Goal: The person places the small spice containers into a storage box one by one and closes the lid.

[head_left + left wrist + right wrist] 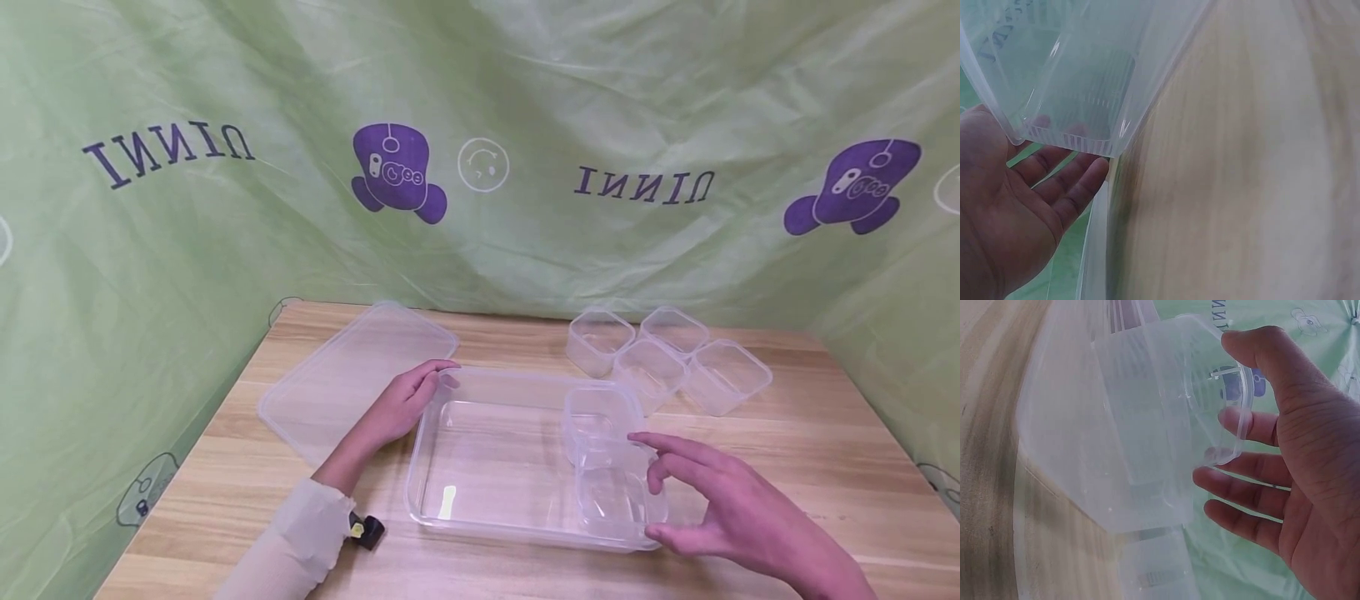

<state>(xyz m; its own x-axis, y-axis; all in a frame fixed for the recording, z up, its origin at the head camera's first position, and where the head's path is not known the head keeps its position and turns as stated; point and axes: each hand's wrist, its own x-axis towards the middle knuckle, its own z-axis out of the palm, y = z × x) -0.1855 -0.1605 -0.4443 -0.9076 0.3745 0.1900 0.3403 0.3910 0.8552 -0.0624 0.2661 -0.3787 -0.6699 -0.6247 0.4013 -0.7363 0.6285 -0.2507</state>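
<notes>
Rectangular container [495,467] of clear, glossy plastic, shallow and round-cornered, sits on a wood-grained desk [817,417]. Two smaller clear plastic tubs with rounded square mouths, the far tub [600,404] and the near tub [615,500], stand one behind the other at its right end. The left hand [405,400] holds the container's far left corner, fingers lightly bent round it. The right hand [720,500] is widely spread, thumb and forefinger touching the near tub's rim; no firm grip shows.
</notes>
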